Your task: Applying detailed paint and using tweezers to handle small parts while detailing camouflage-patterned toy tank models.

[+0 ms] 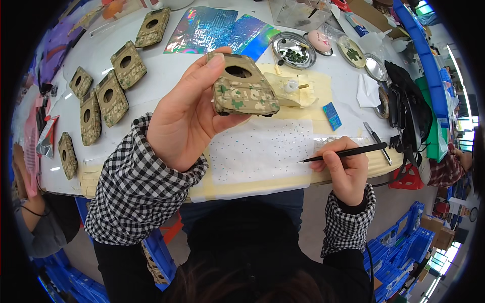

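Note:
My left hand (183,113) grips a camouflage-painted toy tank hull (247,95), raised and tilted above the table, its round opening facing up. Thumb and fingers hold it by its left end and underside. In my right hand (344,170) is a pair of black tweezers (359,150), pinched like a pen. Their thin tip points left, over a white sheet (237,171) dotted with tiny shiny specks. Whether the tip holds a speck is too small to tell. Checked sleeve covers wrap both my forearms.
Several similar hulls (112,98) lie at the left. Behind are holographic sheets (199,30) and a round dish (294,49) of small dark green parts. A utility knife (378,143) and a black bag (411,101) lie at the right. Another person's arm (33,207) shows at far left.

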The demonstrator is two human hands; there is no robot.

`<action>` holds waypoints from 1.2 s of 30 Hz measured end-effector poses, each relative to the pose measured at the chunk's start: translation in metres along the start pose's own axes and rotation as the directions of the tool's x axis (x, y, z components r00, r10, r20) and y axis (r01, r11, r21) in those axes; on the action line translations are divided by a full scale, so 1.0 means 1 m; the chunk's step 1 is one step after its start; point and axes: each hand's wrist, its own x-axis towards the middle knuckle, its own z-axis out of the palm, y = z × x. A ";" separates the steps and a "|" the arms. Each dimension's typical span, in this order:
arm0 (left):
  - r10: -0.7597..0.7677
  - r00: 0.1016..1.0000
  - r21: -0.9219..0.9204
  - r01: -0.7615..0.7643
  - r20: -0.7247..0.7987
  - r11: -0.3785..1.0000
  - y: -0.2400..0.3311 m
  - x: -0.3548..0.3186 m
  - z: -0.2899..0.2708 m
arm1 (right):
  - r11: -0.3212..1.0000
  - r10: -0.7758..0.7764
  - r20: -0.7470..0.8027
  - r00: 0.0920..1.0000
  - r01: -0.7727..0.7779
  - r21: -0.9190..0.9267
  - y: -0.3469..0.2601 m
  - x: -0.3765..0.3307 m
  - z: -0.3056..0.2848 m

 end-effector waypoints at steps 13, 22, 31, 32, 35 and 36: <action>-0.012 1.000 -0.011 0.012 0.019 1.000 0.002 -0.001 0.001 | 0.986 -0.083 -0.153 0.985 0.103 0.129 -0.006 0.006 0.000; -0.076 0.996 0.092 0.080 -0.042 0.993 0.004 -0.004 0.011 | 0.869 -0.446 -0.110 0.888 0.459 0.184 -0.060 0.046 0.026; -0.117 0.992 0.091 0.120 -0.039 0.989 0.007 -0.008 0.012 | 0.798 -0.594 0.094 0.799 0.569 0.198 -0.062 0.076 0.050; -0.119 0.992 0.084 0.121 -0.033 0.989 0.006 -0.008 0.012 | 0.796 -0.596 0.095 0.797 0.571 0.202 -0.060 0.077 0.050; -0.125 0.992 0.070 0.127 -0.028 0.989 0.005 -0.007 0.012 | 0.792 -0.601 0.101 0.793 0.574 0.210 -0.057 0.081 0.051; -0.126 0.992 0.069 0.128 -0.028 0.989 0.005 -0.007 0.011 | 0.793 -0.599 0.104 0.794 0.572 0.207 -0.057 0.081 0.052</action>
